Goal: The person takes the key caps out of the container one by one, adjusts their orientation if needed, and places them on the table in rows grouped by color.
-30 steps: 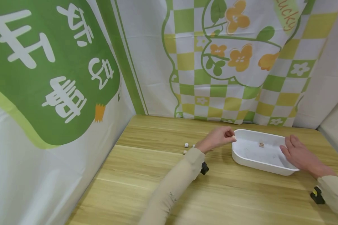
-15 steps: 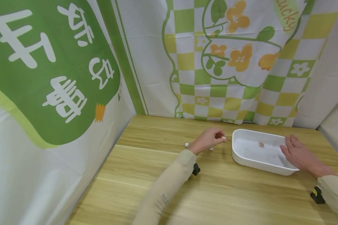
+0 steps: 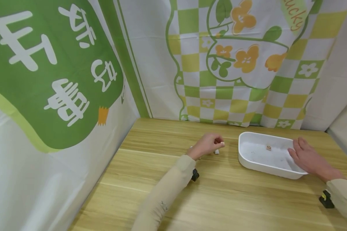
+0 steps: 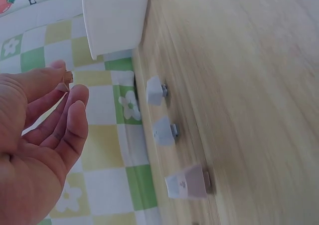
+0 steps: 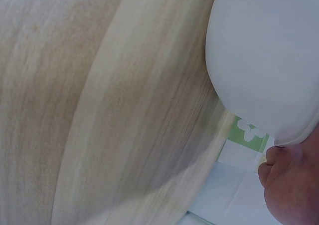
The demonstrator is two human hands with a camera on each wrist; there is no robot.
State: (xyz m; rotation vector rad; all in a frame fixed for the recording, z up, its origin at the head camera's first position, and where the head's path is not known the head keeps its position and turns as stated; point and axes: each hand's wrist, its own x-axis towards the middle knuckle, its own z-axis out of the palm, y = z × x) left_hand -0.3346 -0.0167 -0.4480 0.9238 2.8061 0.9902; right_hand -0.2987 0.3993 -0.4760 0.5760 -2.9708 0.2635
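My left hand [image 3: 206, 146] pinches a small keycap [image 4: 65, 81] between thumb and fingertips, above the table and left of the white tray [image 3: 269, 170]. Below it, several pale keycaps stand on the wood; the left wrist view shows a near one [image 4: 188, 183], a middle one [image 4: 164, 131] and a far one [image 4: 155, 90]. From the head view the hand hides most of them, though one keycap [image 3: 217, 152] shows beside the fingers. My right hand [image 3: 307, 157] rests on the tray's right end, fingers fairly straight. Inside the tray lies a brownish keycap [image 3: 269, 147].
The wooden table [image 3: 219, 199] reaches back to a checked green and yellow curtain [image 3: 222, 93]. On the left hangs a white and green cloth [image 3: 84, 134] beside the table's edge.
My left hand has moved left, from the tray's left rim to over the keycaps on the table, still pinching the keycap. The right hand and tray have hardly moved.
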